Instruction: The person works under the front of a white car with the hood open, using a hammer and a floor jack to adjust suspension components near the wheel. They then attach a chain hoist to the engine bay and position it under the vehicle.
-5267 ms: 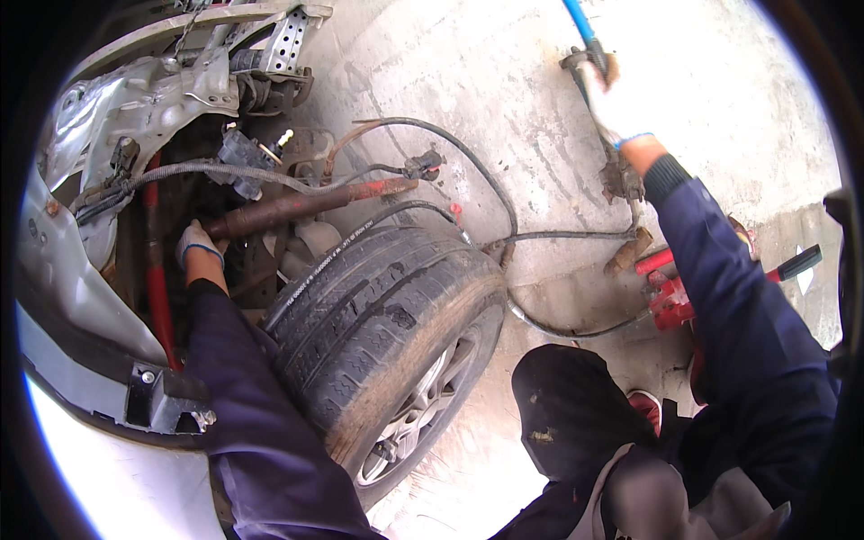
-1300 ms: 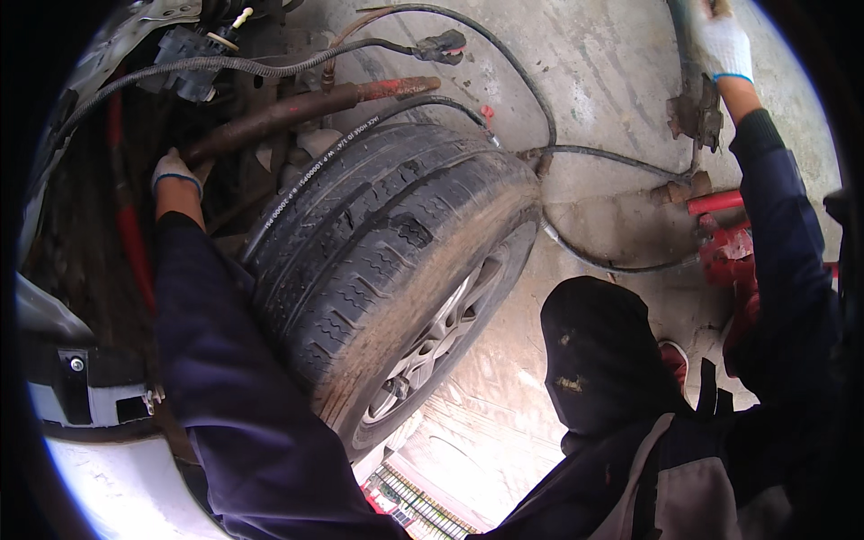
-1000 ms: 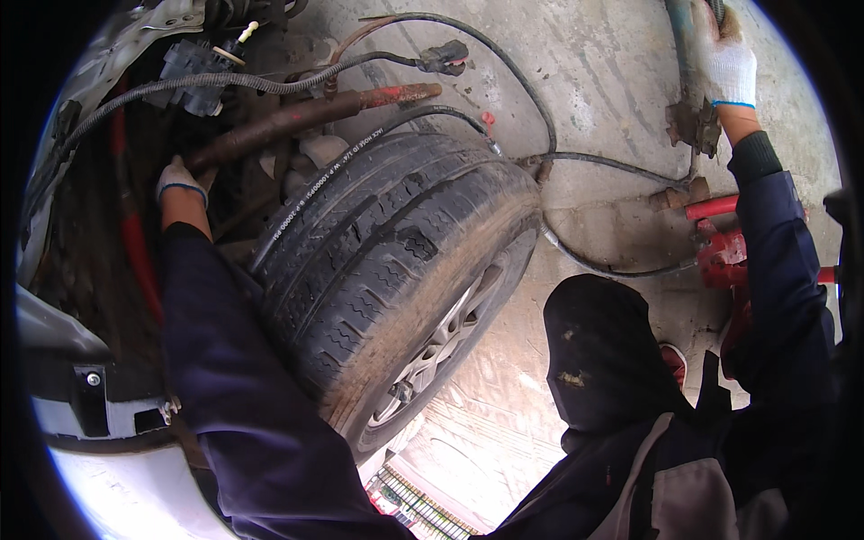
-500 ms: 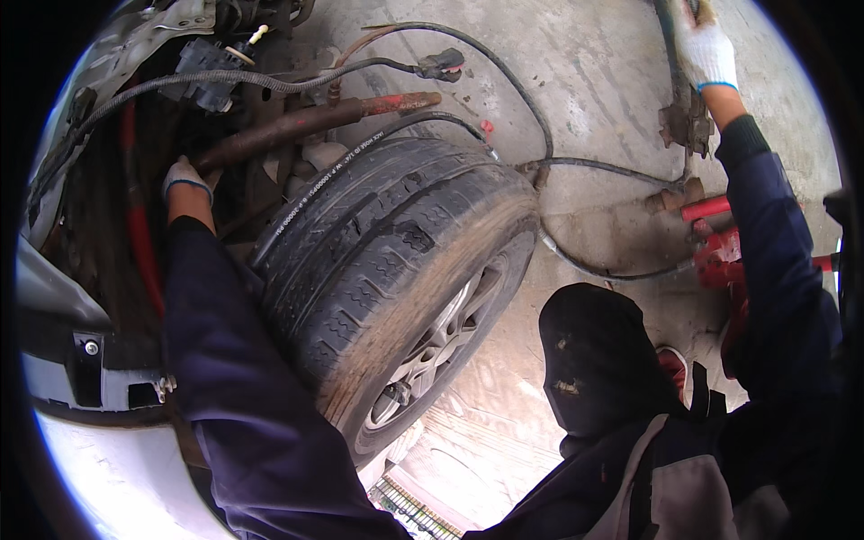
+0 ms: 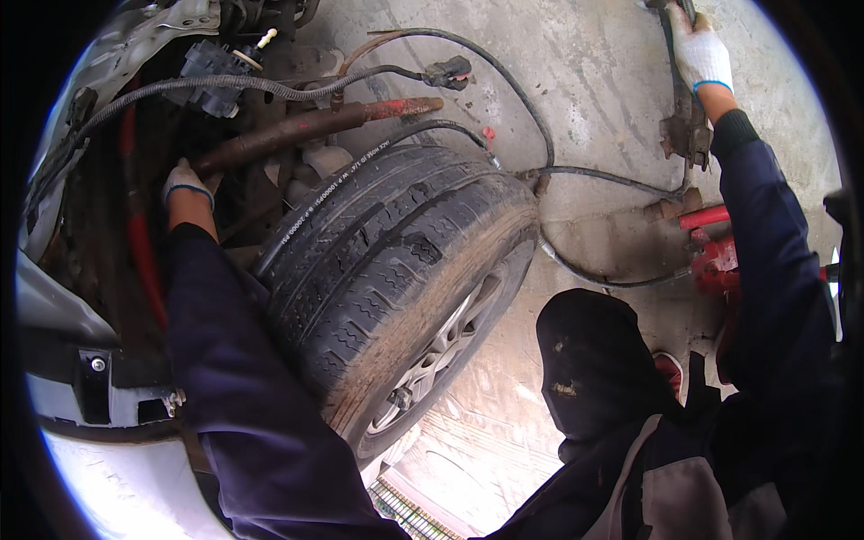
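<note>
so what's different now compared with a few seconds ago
The view has shifted: the right hand now sits higher and further right in the picture, and the blue bar above it is out of frame. No grip visibly taken or released. The left hand stays at the end of the dark red cylinder.

The carrier is a floor [image 5: 594, 99] of pale grey concrete, streaked with dark stains. Toward its right edge sit a red pump [image 5: 715, 263] and a rusty metal block [image 5: 673, 206]. A black cable [image 5: 550, 148] loops across the middle; a black hose [image 5: 621, 285] curves toward the pump.
</note>
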### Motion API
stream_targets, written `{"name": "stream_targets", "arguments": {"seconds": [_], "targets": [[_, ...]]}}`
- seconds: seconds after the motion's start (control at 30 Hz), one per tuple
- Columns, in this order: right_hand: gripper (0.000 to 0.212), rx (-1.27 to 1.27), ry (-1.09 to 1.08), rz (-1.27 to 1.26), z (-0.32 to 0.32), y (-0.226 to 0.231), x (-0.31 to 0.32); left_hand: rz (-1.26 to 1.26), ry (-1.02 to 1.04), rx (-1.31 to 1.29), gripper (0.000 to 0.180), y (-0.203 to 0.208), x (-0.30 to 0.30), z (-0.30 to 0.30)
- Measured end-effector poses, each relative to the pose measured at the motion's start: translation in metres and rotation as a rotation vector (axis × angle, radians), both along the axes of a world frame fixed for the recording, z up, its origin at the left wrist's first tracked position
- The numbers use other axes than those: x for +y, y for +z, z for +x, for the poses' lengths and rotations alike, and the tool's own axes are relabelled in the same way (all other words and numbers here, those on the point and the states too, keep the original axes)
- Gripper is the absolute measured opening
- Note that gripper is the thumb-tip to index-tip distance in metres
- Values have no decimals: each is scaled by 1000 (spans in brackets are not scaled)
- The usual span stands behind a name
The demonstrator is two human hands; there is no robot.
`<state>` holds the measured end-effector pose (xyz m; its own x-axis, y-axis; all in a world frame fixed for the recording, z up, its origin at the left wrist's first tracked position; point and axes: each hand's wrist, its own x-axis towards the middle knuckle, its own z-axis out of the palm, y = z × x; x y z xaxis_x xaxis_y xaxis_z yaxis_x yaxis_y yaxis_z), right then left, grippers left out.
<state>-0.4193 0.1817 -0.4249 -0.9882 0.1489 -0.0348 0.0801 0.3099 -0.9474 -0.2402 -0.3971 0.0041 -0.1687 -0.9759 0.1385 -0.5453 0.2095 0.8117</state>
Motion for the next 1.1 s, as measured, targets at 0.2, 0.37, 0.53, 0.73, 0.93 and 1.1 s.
{"name": "stream_targets", "arguments": {"seconds": [0.2, 0.37, 0.53, 0.73, 0.93, 1.1], "targets": [[40, 358, 51, -29, -25, -43, -9, 8, 24, 22, 46, 0, 0, -2], [53, 240, -200, 77, 28, -15, 24, -25, 18, -11, 45, 1, 6, -4], [61, 226, -153, -270, 37, 12, 16, -21, 30, 35, 46, 1, 14, -2], [56, 8, 18, 121, -7, -14, 4, 4, 38, 50, 46, 2, 2, -1], [54, -75, 18, 342, -25, -21, -4, 48, -33, -14, 54, 5, -11, 1], [57, 152, -123, -12, 21, 3, 19, 64, -17, 37, 60, 4, 6, 0]]}}
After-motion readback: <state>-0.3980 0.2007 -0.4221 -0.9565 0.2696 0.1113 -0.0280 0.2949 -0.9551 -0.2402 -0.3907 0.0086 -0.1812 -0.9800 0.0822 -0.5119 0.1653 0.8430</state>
